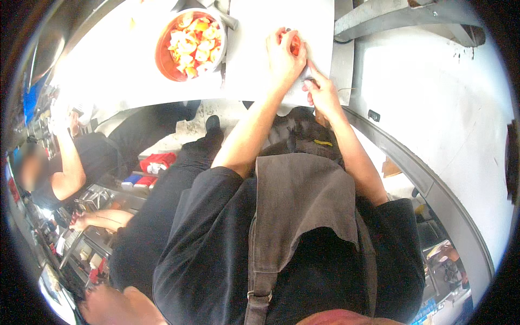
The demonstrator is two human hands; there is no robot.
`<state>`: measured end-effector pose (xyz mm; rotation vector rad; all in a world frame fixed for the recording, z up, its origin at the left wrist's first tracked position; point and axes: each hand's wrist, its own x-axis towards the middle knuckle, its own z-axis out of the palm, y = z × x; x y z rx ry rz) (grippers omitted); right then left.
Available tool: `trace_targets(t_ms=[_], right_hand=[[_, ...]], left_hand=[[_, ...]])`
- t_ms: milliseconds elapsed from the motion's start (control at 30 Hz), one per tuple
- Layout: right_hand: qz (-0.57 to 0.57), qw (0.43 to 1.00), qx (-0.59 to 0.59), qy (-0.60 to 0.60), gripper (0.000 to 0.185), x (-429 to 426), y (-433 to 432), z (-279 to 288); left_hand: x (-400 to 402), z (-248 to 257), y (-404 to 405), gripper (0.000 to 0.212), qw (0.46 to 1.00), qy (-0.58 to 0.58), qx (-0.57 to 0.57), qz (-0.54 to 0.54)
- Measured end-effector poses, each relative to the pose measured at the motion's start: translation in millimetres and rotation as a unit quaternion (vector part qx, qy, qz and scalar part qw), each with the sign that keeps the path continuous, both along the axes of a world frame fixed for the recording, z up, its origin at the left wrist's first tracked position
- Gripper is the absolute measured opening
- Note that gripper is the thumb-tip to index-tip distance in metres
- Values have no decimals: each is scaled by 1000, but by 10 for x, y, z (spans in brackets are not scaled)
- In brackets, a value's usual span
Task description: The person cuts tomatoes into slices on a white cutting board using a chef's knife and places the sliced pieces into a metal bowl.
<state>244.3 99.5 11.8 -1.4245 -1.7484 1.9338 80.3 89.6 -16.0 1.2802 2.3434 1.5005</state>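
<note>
On a white cutting board (248, 61), my left hand (285, 57) is curled over a red piece that looks like a tomato (295, 45). Just to its right and nearer my body, my right hand (321, 91) is closed around a handle, apparently a knife's; its index finger points towards the red piece. Glare and the fingers hide most of the blade. Left of the board stands a round tub (164, 61) holding many cut red and orange pieces (195, 44).
Two co-workers (67, 170) (134, 227) are close by on my left, near metal shelving with red and blue containers (157, 162). A metal frame (378, 22) stands beyond the board's right side, beside a white wall (438, 101).
</note>
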Motion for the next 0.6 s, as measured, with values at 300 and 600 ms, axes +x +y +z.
trace_targets(t_ms=[300,600], right_hand=[[64,991,111,44,64,-390,-248,335],[184,946,248,101,71,-980,-542,1154]], left_hand=[[-202,500,-32,33,981,-121,105,106],[-1802,1039,-680,22,950,-139,178,218]])
